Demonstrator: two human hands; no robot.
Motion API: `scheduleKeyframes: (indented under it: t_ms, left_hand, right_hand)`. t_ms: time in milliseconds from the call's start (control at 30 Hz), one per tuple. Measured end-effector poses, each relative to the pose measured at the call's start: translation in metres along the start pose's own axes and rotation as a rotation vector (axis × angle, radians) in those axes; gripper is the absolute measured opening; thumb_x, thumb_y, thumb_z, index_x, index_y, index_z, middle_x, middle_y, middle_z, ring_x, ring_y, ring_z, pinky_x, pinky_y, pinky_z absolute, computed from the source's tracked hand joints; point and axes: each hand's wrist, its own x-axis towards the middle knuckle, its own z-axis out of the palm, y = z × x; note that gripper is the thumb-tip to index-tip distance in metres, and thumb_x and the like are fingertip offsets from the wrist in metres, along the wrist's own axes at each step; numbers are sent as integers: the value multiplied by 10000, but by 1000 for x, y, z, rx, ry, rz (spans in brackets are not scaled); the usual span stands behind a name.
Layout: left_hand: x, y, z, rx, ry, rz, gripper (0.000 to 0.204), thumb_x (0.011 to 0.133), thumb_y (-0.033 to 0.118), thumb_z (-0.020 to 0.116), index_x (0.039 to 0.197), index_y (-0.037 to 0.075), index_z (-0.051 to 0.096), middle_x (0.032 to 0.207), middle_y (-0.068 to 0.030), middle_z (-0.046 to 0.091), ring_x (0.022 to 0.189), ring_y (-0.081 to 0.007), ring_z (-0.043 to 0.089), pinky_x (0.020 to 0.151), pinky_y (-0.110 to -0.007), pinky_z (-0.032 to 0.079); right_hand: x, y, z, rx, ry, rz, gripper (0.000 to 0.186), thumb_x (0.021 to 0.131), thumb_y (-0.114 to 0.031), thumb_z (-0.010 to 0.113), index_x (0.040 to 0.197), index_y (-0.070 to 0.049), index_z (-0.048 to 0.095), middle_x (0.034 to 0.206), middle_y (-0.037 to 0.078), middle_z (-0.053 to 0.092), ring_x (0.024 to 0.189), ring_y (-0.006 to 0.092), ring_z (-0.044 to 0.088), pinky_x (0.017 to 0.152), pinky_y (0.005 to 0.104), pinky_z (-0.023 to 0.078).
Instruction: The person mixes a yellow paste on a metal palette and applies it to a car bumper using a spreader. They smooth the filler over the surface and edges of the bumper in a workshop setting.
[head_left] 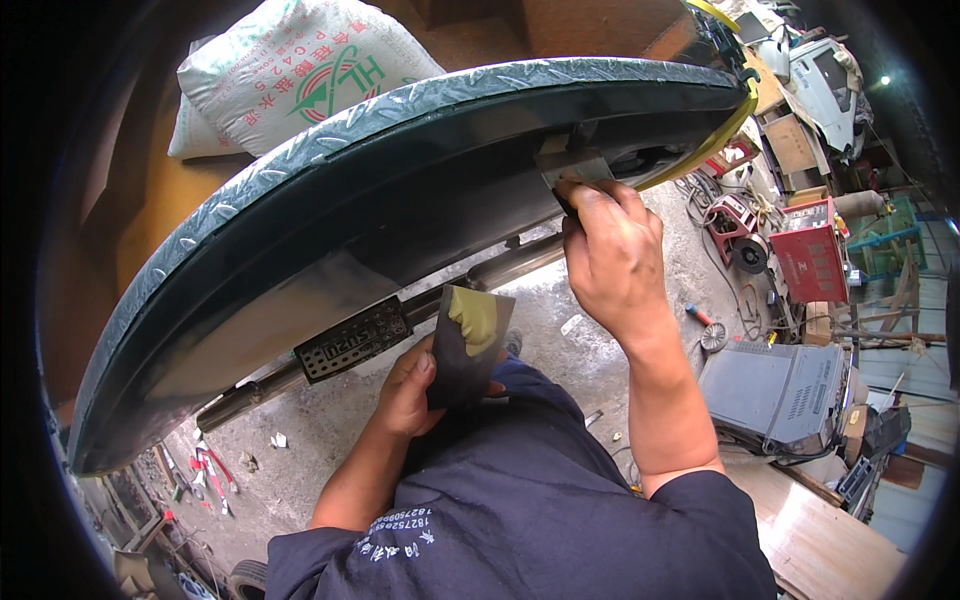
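Observation:
A dark vehicle side panel (pixel 430 200) curves across the view in front of me, topped by a metal tread-plate edge (pixel 300 145). My right hand (pixel 620 255) pinches a thin flat putty spreader (pixel 575 168), whose blade lies against the panel near its right end. Lower down, my left hand (pixel 405 392) grips a dark flat plate (pixel 458 365), tilted up in front of my body. A lump of yellow-green putty (pixel 472 315) sticks to the upper part of that plate. A paler, smooth patch (pixel 300 310) shows on the panel's left half.
Below the panel runs a metal side-step tube (pixel 515 262) with a black perforated tread (pixel 352 338). A white printed sack (pixel 290 80) rests behind the panel's edge. Cables, a red machine (pixel 808 255), a grey metal case (pixel 775 395) and a wooden board (pixel 825 530) crowd the right.

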Motion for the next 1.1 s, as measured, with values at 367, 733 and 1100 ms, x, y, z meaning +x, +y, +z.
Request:
scheduleKeyframes:
  t_ms: [367,733,1100]
  left_hand:
    - [-5,3,4,-1,48,7,869,941,613,590,1469,-48,392,1371,-261,556,1236,-344,591,1014,-502,518]
    - [2,2,4,-32,28,2,875,942,599,599,1480,-54,378,1387,-261,542,1272,-352,573,1015,-512,519]
    - [0,0,-4,-46,10,-18,899,926,584,623,1528,-2,306,1464,-220,473,1337,-398,510,1001,-583,519]
  right_hand:
    - [7,0,17,23,118,18,343,813,-33,619,1151,-79,663,1096,79,726,1108,303,613,894,445,424]
    - [5,-4,1,-40,-33,-17,309,812,-34,598,1113,-78,655,1076,52,728,1089,276,622,794,462,433]
    - [1,1,8,29,60,-4,335,802,-16,621,1129,-71,667,1148,69,722,1124,311,601,936,456,414]
